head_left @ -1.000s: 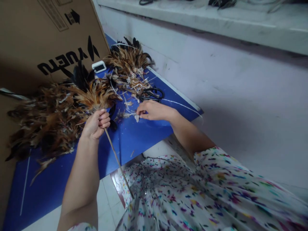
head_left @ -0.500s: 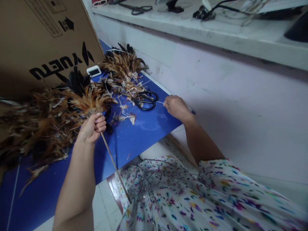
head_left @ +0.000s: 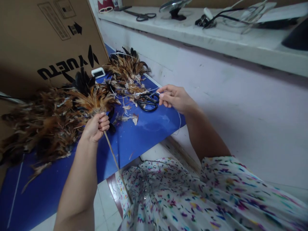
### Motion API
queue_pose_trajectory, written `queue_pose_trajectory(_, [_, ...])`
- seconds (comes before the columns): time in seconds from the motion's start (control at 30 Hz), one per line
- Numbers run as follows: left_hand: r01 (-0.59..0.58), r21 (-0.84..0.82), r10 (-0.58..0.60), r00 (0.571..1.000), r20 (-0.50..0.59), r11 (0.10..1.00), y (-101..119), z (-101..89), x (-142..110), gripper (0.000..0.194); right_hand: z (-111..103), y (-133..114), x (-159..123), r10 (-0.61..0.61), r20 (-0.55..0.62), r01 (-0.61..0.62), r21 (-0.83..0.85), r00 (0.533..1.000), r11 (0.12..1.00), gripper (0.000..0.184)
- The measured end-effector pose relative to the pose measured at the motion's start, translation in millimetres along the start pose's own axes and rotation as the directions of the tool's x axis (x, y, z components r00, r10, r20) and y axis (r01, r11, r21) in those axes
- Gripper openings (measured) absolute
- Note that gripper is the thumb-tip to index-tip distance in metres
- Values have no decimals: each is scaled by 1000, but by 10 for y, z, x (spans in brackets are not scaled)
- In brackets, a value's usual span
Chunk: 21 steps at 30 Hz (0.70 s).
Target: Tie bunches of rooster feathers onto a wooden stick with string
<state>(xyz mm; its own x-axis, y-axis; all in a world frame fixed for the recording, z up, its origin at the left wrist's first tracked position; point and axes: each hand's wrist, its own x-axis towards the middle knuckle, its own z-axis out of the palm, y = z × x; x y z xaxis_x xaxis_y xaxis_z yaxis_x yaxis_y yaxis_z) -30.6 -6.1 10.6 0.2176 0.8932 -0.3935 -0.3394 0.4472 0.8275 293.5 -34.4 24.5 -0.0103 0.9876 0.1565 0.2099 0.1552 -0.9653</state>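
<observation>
My left hand (head_left: 97,126) is closed around a thin stick just below a tuft of brown and black feathers, so the whole looks like a feather duster (head_left: 95,99). The stick's lower end rests against my patterned clothing. To the right, my right hand (head_left: 173,97) pinches a thin white string (head_left: 154,90), with a loose end hanging below the hand. Black-handled scissors (head_left: 147,106) lie on the blue table (head_left: 141,134) beside my right fingers, their blades partly covered by feathers and string.
A big heap of loose feathers (head_left: 45,122) covers the table's left side, and another feather bunch (head_left: 127,65) lies at the back. A cardboard box (head_left: 72,38) stands behind a small white device (head_left: 98,72). Above the wall runs a shelf (head_left: 216,41) with another pair of scissors (head_left: 141,16).
My right hand has shifted slightly up, its fingers now more extended with the string drawn across above the scissors. The left hand keeps its grip on the stick. The view has tilted slightly.
</observation>
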Motion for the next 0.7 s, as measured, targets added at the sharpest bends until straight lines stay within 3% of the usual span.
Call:
queue_pose_trajectory(0.07, [6, -5, -6, 1000, -5, 1000, -6, 12, -2, 29, 92, -59, 76, -45, 40, 42, 55, 998, 998, 26])
queue_pose_trajectory(0.17, [12, -7, -12, 1000, 1, 1000, -16, 19, -2, 30, 276, -166, 217, -120, 159, 99, 135, 980, 986, 24])
queue_pose_trajectory(0.33, [6, -13, -5, 1000, 26, 1000, -33, 15, 6, 28, 625, -295, 498, -289, 339, 252, 149, 895, 956, 22])
queue_pose_trajectory(0.4, [10, -24, -9, 999, 31, 1000, -43, 18, 8, 28, 745, -299, 593, -348, 347, 353, 51, 871, 934, 21])
queue_pose_trajectory(0.53, [25, -57, -23, 999, 26, 998, -65, 29, 16, 29, 921, -267, 690, -448, 256, 506, -246, 857, 827, 17])
queue_pose_trajectory(0.7, [67, -118, -67, 998, 4, 991, -70, 33, 30, 28, 964, -139, 724, -466, 149, 466, -541, 872, 700, 26])
